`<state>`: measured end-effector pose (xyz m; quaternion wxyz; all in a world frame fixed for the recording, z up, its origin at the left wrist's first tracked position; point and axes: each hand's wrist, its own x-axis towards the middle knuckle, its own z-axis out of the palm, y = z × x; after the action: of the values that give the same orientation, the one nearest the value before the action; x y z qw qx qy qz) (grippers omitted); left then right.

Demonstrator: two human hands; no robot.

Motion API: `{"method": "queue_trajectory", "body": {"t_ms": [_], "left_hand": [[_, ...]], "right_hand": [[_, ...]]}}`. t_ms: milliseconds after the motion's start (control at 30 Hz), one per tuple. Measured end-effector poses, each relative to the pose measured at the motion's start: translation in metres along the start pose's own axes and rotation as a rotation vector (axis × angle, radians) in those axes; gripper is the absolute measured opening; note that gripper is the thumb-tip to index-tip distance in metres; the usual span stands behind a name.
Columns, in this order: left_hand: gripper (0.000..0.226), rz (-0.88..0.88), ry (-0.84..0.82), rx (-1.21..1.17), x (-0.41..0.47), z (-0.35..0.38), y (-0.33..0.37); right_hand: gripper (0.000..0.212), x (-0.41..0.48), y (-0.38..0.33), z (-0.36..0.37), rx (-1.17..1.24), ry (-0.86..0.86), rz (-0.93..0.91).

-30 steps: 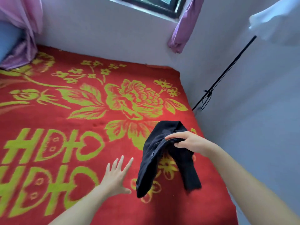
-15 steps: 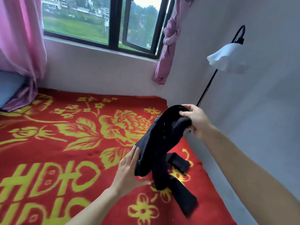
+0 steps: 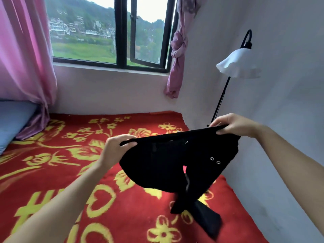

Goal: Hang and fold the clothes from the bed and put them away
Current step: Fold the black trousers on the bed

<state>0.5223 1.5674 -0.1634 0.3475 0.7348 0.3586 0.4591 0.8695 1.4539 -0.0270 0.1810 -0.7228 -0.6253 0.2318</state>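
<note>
Two bare forearms reach forward from the lower corners of the view, both raised in front of the body. The left hand (image 3: pixel 117 148) shows its back, fingers curled over the top edge of a black garment (image 3: pixel 166 163), thumb pressed beneath. The right hand (image 3: pixel 234 125) sits higher and well apart to the right, pinching the same edge between fingers above and thumb below, wrist straight.

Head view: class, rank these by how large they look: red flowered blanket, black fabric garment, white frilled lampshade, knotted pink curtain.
1. red flowered blanket
2. black fabric garment, though it is nearest the camera
3. knotted pink curtain and white frilled lampshade: look alike, unranked
</note>
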Motion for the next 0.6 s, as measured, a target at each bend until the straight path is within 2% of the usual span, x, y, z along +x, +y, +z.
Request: {"method": "queue_trajectory", "body": {"t_ms": [67,133,233,300,400,467,600], "left_hand": [[0.024,-0.004,-0.114,-0.030,0.006,-0.009,0.016],[0.027,0.004,-0.228,0.014,0.009,-0.013,0.031],[0.030,-0.037,-0.324,0.038,0.004,-0.021,0.040],[0.034,-0.109,-0.373,0.053,-0.008,-0.031,0.035],[0.042,-0.142,-0.469,0.265,-0.034,-0.045,0.011],[0.044,-0.160,-0.441,0.400,-0.054,-0.056,-0.007],[0.035,-0.240,-0.275,0.489,-0.099,-0.100,-0.038]], "right_hand": [[0.019,0.012,0.009,-0.001,-0.328,0.026,0.041],[0.012,0.027,0.013,0.009,-0.525,0.162,0.107],[0.024,0.052,0.015,0.040,-0.526,0.462,0.063],[0.028,0.069,0.010,0.063,-0.467,0.533,-0.008],[0.028,0.099,-0.006,0.095,-0.484,0.535,-0.121],[0.026,0.120,-0.021,0.121,-0.492,0.517,-0.186],[0.029,0.152,-0.068,0.188,-0.545,0.389,-0.263]]}}
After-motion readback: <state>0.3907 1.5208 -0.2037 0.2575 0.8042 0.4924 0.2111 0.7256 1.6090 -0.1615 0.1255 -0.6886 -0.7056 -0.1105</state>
